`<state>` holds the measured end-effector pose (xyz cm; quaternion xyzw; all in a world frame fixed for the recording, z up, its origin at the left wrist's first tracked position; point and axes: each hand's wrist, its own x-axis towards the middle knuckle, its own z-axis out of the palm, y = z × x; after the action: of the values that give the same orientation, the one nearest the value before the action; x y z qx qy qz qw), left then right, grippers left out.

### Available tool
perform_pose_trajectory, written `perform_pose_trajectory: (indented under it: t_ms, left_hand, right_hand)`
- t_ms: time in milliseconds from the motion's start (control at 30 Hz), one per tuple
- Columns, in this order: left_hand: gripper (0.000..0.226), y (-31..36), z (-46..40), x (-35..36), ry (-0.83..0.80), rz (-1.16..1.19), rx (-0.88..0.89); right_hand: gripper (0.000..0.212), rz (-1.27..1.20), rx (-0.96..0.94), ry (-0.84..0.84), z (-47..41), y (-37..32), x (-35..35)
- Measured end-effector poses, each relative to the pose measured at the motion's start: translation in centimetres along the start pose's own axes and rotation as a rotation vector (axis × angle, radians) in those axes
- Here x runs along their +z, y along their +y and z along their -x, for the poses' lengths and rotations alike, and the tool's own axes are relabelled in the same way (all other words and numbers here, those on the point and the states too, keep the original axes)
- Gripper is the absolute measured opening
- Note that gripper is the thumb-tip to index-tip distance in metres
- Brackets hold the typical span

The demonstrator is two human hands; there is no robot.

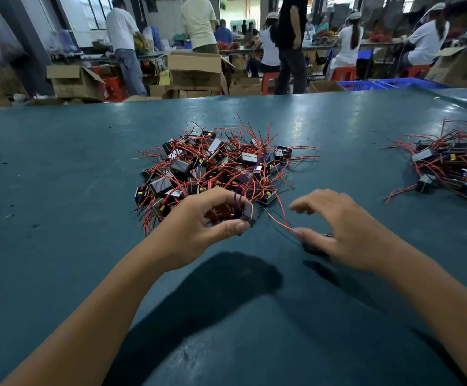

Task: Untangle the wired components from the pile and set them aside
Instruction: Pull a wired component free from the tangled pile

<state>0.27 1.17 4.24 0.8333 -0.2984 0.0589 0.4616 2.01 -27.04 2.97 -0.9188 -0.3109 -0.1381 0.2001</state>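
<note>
A tangled pile (215,165) of small black box-shaped components with red and black wires lies in the middle of the teal table (59,162). My left hand (198,224) holds one component (247,214) between thumb and fingers at the pile's near edge; a purple wire runs up from it into the pile. My right hand (346,232) hovers to the right with fingers spread and relaxed. Its thumb touches a red wire (279,222) beside a dark component (314,246) that sits partly hidden under the palm.
A second heap of wired components (452,168) lies at the table's right edge. Beyond the table's far edge stand cardboard boxes (193,71), blue crates (366,84), red stools and several people at benches.
</note>
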Motion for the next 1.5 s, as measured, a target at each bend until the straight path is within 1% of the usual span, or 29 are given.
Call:
perform_pose_trajectory:
  t_ms: [33, 67, 100, 167, 200, 267, 333, 400, 567, 600, 700, 733, 867, 933, 1000, 1067, 1167, 1267, 1333, 1400, 1433, 1500]
  left_hand:
    - [0.025, 0.2, 0.0, 0.3, -0.014, 0.067, -0.006]
    - [0.026, 0.3, 0.0, 0.6, -0.014, 0.102, -0.003]
    - [0.028, 0.5, 0.0, 0.9, -0.005, 0.100, 0.015]
    - [0.028, 0.9, 0.0, 1.8, -0.012, 0.087, 0.049]
    - [0.028, 1.2, 0.0, 2.1, -0.020, 0.096, 0.055]
    - [0.026, 1.4, 0.0, 2.5, -0.043, 0.088, 0.072]
    - [0.023, 1.5, 0.0, 2.8, -0.049, 0.043, 0.100]
    - [0.022, 1.7, 0.0, 2.9, -0.017, -0.005, 0.128]
    - [0.029, 1.7, 0.1, 2.7, 0.026, -0.046, 0.128]
    - [0.029, 1.8, 0.1, 2.7, 0.021, -0.035, 0.130]
    - [0.027, 2.0, 0.1, 3.0, 0.006, -0.054, 0.161]
    - [0.027, 2.2, 0.1, 3.1, 0.003, -0.061, 0.164]
    - [0.030, 2.3, 0.1, 2.7, -0.003, -0.024, 0.143]
    - [0.031, 2.3, 0.1, 2.3, -0.042, 0.026, 0.101]
    - [0.034, 2.2, 0.0, 2.1, -0.084, 0.051, 0.099]
    - [0.036, 2.3, 0.0, 2.1, -0.106, 0.039, 0.125]
    - [0.036, 2.3, 0.0, 2.3, -0.069, -0.012, 0.143]
    - [0.032, 2.2, 0.0, 2.4, -0.028, 0.008, 0.062]
    - [0.042, 2.0, -0.1, 2.3, -0.033, 0.125, -0.039]
    - [0.054, 1.9, -0.2, 2.2, -0.011, 0.303, -0.183]
    - [0.051, 1.9, -0.3, 2.2, 0.008, 0.378, -0.245]
    - [0.039, 1.9, -0.3, 2.5, 0.056, 0.493, -0.333]
  right_hand:
    - [0.024, -0.135, -0.016, 0.123, 0.0, -0.9, 0.0]
    - [0.017, -0.315, 0.025, 0.195, 0.0, -2.0, 0.1]
    - [0.015, -0.543, 0.113, 0.192, -0.1, -3.1, 0.3]
    - [0.024, -1.001, 0.290, 0.020, -0.1, -5.1, 0.6]
    - [0.028, -1.153, 0.357, -0.085, 0.0, -5.8, 1.0]
    - [0.032, -1.373, 0.448, -0.215, 0.1, -6.7, 1.5]
    - [0.027, -1.557, 0.474, -0.272, 0.3, -7.0, 1.7]
    - [0.026, -1.653, 0.473, -0.297, 0.2, -7.0, 1.7]
    - [0.046, -1.608, 0.524, -0.270, 0.1, -6.0, 1.4]
    - [0.044, -1.601, 0.521, -0.268, 0.1, -5.9, 1.5]
    - [0.020, -1.583, 0.500, -0.270, 0.1, -5.9, 1.6]
    - [0.017, -1.583, 0.493, -0.268, 0.1, -6.0, 1.6]
    - [0.016, -1.612, 0.453, -0.250, 0.0, -5.9, 1.6]
    - [0.016, -1.621, 0.420, -0.260, 0.0, -5.9, 1.5]
    - [0.017, -1.618, 0.394, -0.260, 0.0, -5.8, 1.4]
    - [0.015, -1.642, 0.367, -0.275, 0.0, -5.7, 1.3]
    - [0.023, -1.680, 0.367, -0.315, 0.0, -5.8, 1.4]
    - [0.038, -1.699, 0.457, -0.279, -0.2, -5.8, 1.8]
    - [0.043, -1.677, 0.514, -0.257, -0.3, -5.8, 2.0]
    - [0.035, -1.558, 0.565, -0.155, -0.4, -5.5, 2.3]
    - [0.029, -1.459, 0.561, -0.090, -0.5, -5.3, 2.5]
    - [0.015, -1.199, 0.473, 0.014, -0.4, -5.0, 2.7]
